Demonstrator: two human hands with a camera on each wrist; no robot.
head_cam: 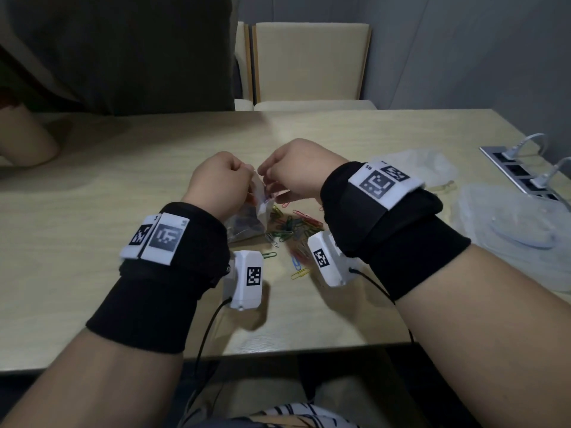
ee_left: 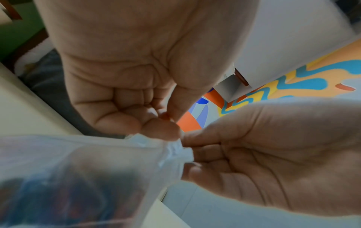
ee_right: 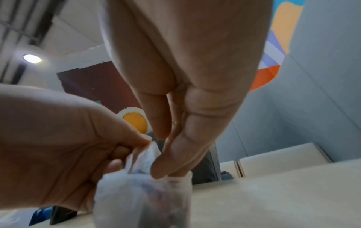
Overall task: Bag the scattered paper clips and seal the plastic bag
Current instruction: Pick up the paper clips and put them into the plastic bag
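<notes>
A small clear plastic bag (head_cam: 248, 222) with dark paper clips inside hangs just above the table (head_cam: 123, 180). My left hand (head_cam: 244, 173) pinches its top edge from the left. My right hand (head_cam: 266, 177) pinches the same edge from the right. In the left wrist view the left hand (ee_left: 166, 123) and right hand (ee_left: 187, 148) meet at the crumpled mouth of the bag (ee_left: 97, 169). The right wrist view shows the right hand (ee_right: 162, 155) and left hand (ee_right: 134, 148) on the bag (ee_right: 142, 200). Several coloured paper clips (head_cam: 296, 227) lie loose on the table under my wrists.
Crumpled clear plastic bags (head_cam: 509, 223) lie at the right. Behind them a socket strip (head_cam: 519, 173) with white cables is set into the table. Another person's arm (head_cam: 24, 140) rests at the far left. Chairs (head_cam: 309, 63) stand beyond the far edge.
</notes>
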